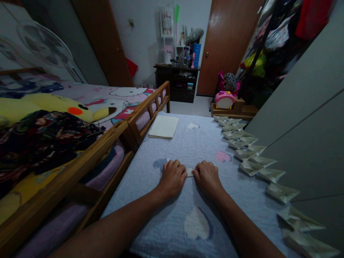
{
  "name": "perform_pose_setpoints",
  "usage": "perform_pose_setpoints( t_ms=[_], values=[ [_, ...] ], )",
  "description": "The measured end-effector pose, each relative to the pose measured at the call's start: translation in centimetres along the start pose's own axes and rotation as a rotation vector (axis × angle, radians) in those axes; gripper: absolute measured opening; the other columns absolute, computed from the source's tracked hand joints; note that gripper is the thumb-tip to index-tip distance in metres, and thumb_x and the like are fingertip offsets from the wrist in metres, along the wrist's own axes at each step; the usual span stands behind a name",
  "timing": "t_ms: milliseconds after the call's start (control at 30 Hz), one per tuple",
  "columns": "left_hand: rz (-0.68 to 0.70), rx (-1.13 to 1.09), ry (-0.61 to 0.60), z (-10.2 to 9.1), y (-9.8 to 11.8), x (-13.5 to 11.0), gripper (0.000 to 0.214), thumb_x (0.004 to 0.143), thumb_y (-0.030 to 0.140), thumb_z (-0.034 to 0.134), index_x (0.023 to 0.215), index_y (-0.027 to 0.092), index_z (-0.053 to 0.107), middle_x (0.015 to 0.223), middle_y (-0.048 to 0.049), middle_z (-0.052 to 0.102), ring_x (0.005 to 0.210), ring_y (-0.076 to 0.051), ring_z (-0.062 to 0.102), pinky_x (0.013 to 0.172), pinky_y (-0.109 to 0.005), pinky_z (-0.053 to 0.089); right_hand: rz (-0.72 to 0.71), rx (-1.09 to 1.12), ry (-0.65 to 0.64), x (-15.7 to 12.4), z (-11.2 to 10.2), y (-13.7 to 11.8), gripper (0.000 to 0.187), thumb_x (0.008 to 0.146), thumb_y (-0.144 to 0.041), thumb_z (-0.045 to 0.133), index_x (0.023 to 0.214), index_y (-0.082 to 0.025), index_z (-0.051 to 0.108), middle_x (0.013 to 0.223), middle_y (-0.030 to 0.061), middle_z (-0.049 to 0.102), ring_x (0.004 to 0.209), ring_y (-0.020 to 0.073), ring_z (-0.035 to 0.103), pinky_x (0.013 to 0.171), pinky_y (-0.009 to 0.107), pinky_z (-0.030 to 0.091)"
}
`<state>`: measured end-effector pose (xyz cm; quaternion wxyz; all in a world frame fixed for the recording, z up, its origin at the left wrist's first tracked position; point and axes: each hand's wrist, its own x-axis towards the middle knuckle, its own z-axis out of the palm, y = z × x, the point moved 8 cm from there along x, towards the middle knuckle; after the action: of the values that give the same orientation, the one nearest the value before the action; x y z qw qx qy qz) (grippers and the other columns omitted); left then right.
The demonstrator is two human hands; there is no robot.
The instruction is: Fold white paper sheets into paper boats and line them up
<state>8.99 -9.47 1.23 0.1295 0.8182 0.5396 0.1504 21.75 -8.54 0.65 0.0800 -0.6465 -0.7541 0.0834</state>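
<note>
A small piece of folded pale paper lies low over the blue quilted bed cover, mostly hidden under my fingers. My left hand is closed on its left end, knuckles up. On the other end, my right hand is closed too, thumb turned inward. Only a short strip of the paper shows between the two hands. Several folded paper boats stand in rows along the right edge of the bed. Farther off, a stack of pale paper sheets rests on the far left part of the cover.
A wooden bed rail runs along the left side. Beyond it are a yellow plush toy and dark patterned cloth on another bed. A pale cabinet wall borders the right. A dark cabinet stands at the back.
</note>
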Motion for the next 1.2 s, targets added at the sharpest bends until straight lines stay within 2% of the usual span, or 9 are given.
perform_pose_setpoints(
  t_ms=[133,233,400,500,800,933,1200],
  values=[
    [-0.003,0.028,0.022,0.1,0.1,-0.1,0.014,0.097,0.025,0.051,0.089,0.019,0.061,0.096,-0.0050,0.059,0.094,-0.024,0.050,0.086,-0.041,0.038,0.016,-0.003,0.005,-0.1,-0.3,0.0,0.014,0.093,-0.030,0.059,0.087,-0.019,0.067,0.094,0.0076,0.066,0.093,0.0261,0.056,0.074,0.035,0.030],
    [0.018,0.020,0.075,-0.2,0.3,-0.4,0.008,0.095,0.021,0.053,0.098,0.020,0.061,0.098,-0.0048,0.061,0.094,-0.024,0.050,0.086,-0.041,0.039,0.020,-0.003,0.000,-0.2,-0.5,0.0,0.014,0.094,-0.030,0.059,0.088,-0.020,0.067,0.094,0.0074,0.066,0.093,0.0264,0.056,0.073,0.034,0.030],
    [0.295,0.126,0.145,-0.9,2.5,-1.7,0.015,0.095,0.020,0.057,0.108,0.024,0.063,0.100,-0.0043,0.065,0.097,-0.024,0.053,0.089,-0.041,0.040,0.017,-0.007,-0.002,-0.1,-0.4,-0.1,0.014,0.094,-0.031,0.059,0.090,-0.020,0.067,0.095,0.0076,0.066,0.092,0.0257,0.056,0.071,0.033,0.029],
    [0.380,0.215,0.107,-0.6,3.2,-2.5,0.020,0.095,0.018,0.055,0.114,0.021,0.062,0.101,-0.0064,0.067,0.097,-0.026,0.055,0.088,-0.042,0.041,0.006,-0.015,0.017,-0.2,-0.4,-0.1,0.014,0.094,-0.030,0.058,0.089,-0.020,0.067,0.094,0.0073,0.066,0.091,0.0252,0.055,0.071,0.034,0.028],
    [0.407,0.279,0.064,-0.2,3.4,-3.0,0.028,0.096,0.016,0.051,0.123,0.015,0.059,0.104,-0.0088,0.066,0.095,-0.026,0.055,0.087,-0.042,0.042,0.002,-0.013,0.113,-1.2,-1.1,-0.6,0.022,0.094,-0.040,0.056,0.085,-0.021,0.062,0.093,0.0081,0.060,0.092,0.0260,0.050,0.077,0.037,0.030],
    [0.421,0.313,0.056,-0.1,3.4,-3.0,0.026,0.095,0.016,0.052,0.119,0.013,0.060,0.101,-0.0088,0.066,0.094,-0.026,0.055,0.086,-0.041,0.043,0.017,-0.001,0.097,-1.2,-1.2,-0.5,0.020,0.093,-0.041,0.057,0.087,-0.022,0.062,0.095,0.0079,0.058,0.093,0.0267,0.049,0.078,0.038,0.031],
    [0.448,0.392,0.051,0.0,3.3,-3.4,0.015,0.092,0.014,0.053,0.099,0.012,0.066,0.090,-0.0092,0.063,0.086,-0.026,0.054,0.080,-0.040,0.044,0.017,0.039,0.045,-1.2,-1.0,0.0,0.008,0.093,-0.030,0.058,0.094,-0.024,0.064,0.100,0.0071,0.058,0.096,0.0260,0.048,0.080,0.037,0.030]
  ],
)
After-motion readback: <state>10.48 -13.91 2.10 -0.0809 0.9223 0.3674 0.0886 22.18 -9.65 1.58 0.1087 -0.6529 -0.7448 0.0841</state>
